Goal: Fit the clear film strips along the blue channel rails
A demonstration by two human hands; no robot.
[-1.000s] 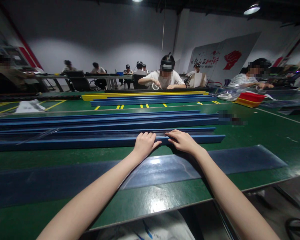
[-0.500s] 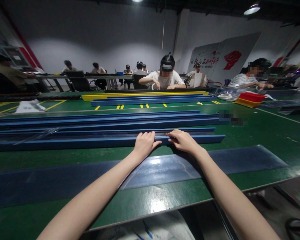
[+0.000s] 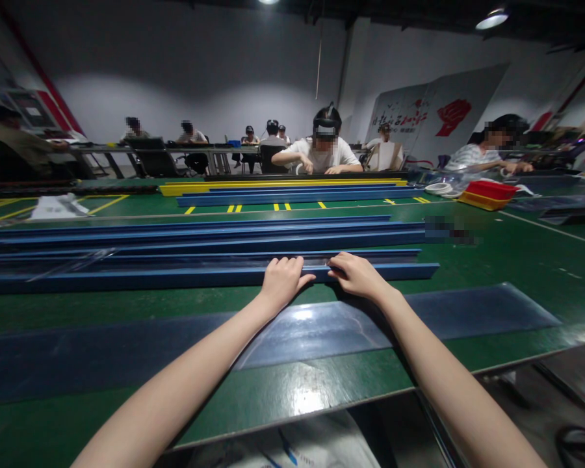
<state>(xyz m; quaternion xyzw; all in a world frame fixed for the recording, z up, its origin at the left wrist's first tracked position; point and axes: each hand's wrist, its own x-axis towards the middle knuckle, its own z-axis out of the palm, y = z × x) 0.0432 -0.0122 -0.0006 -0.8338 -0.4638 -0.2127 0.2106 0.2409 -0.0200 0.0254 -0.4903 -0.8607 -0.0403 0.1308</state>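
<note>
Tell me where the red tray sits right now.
In the head view the red tray sits far right on the green table, stacked on a yellow tray, beside white tape rolls and well beyond both hands.

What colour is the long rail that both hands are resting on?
Blue. The long rail under the left hand and right hand shows best in the head view.

The long blue rail (image 3: 127,279) under the fingers (image 3: 285,263) runs out of frame past the left edge. Its surface beneath both palms is covered. The dark plastic strip (image 3: 468,312) nearer than the fingers is also cut off at left. A blurred patch (image 3: 451,229) beyond the fingers hides something on the table (image 3: 517,260).
</note>
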